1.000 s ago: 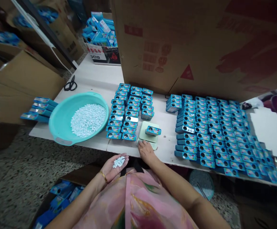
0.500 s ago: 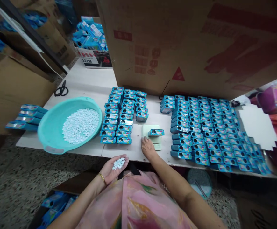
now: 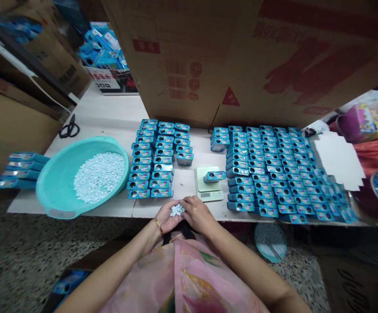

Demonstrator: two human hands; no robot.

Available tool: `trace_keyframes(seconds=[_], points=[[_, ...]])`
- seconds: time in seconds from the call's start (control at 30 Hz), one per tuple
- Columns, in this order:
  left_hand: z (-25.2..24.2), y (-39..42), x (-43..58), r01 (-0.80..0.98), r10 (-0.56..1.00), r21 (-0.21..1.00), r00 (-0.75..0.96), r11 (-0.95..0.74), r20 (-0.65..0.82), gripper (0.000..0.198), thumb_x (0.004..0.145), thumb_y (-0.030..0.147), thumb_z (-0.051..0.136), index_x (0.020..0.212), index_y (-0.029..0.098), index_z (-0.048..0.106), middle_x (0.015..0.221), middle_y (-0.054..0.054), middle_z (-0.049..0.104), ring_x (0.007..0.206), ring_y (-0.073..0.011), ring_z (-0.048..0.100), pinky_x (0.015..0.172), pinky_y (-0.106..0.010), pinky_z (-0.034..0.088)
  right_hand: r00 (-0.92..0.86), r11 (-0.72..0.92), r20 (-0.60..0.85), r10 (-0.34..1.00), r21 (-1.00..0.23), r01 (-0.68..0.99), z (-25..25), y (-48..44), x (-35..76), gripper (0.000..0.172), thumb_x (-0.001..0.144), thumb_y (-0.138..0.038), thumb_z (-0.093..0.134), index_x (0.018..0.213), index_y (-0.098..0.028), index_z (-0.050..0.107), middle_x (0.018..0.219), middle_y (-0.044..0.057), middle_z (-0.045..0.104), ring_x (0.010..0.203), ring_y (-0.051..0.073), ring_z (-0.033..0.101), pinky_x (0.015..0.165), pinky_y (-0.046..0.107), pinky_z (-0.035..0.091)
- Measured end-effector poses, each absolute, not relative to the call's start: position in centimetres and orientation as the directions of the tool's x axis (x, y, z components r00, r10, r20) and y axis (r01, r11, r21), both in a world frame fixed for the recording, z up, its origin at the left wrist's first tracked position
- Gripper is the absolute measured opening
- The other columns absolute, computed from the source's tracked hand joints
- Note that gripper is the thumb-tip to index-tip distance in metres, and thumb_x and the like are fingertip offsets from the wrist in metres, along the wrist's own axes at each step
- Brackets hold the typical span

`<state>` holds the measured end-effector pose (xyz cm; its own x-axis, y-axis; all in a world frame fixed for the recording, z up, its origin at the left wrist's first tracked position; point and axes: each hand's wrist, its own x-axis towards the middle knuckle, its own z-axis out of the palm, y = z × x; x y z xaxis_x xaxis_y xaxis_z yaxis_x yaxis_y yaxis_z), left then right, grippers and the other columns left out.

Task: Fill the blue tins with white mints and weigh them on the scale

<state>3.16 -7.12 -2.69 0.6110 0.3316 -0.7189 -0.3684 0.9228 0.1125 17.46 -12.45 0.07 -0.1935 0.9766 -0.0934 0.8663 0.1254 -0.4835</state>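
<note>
My left hand (image 3: 165, 218) is cupped palm up at the table's front edge, holding a small heap of pale white candies (image 3: 177, 210). Bent over that palm from the right, my right hand (image 3: 200, 214) has its curled fingers at the heap; whether candies are between them is partly hidden. Just beyond the right hand lies a pale green kitchen scale (image 3: 205, 186). One blue candy box (image 3: 216, 175) with a round dark opening stands on its platform. To the left, a turquoise basin (image 3: 58, 174) contains a large pile of the same candies.
Rows of blue boxes (image 3: 140, 174) stand between basin and scale, with a larger block of boxes (image 3: 262, 182) at right. A big carton (image 3: 189, 56) rises behind. Scissors (image 3: 69, 129) lie back left. A white cardboard sheet (image 3: 337, 161) rests at far right.
My right hand has left the scale and moved left to the candies in my left palm. The left hand has come up slightly to the table edge. The camera view has shifted.
</note>
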Motion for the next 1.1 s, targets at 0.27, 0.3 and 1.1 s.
trace_keyframes(seconds=[0.27,0.3,1.1], points=[[-4.1,-9.0,2.9,-0.290,0.234,0.058,0.620,0.955,-0.749,0.012,0.074,0.011,0.047,0.078,0.005,0.057,0.072,-0.010,0.064,0.069,-0.0154,0.061,0.070,-0.027,0.049,-0.167,0.064,-0.171,0.971,-0.486,0.872,-0.1,-14.7,16.4,0.019,0.082,-0.015,0.042,0.099,-0.018,0.050,0.090,0.006,0.051,0.083,0.017,0.047,0.064,0.026,0.041],[-4.2,-9.1,2.8,-0.279,0.218,0.049,0.619,0.959,-0.754,0.011,0.074,0.011,0.047,0.077,0.006,0.056,0.071,-0.010,0.064,0.068,-0.0153,0.061,0.069,-0.027,0.049,-0.161,0.056,-0.176,0.971,-0.487,0.872,-0.3,-14.8,16.4,0.017,0.082,-0.015,0.042,0.097,-0.017,0.050,0.089,0.006,0.051,0.082,0.017,0.047,0.063,0.026,0.041],[-2.2,-8.0,4.2,-0.289,0.256,0.092,0.604,0.953,-0.755,0.021,0.073,0.014,0.050,0.090,0.004,0.057,0.088,-0.018,0.064,0.087,-0.0221,0.060,0.075,-0.030,0.050,0.235,-0.058,0.179,0.955,-0.668,0.742,-0.5,-9.4,27.4,0.023,0.082,-0.020,0.041,0.100,-0.017,0.056,0.095,0.008,0.058,0.089,0.018,0.052,0.081,0.032,0.040]])
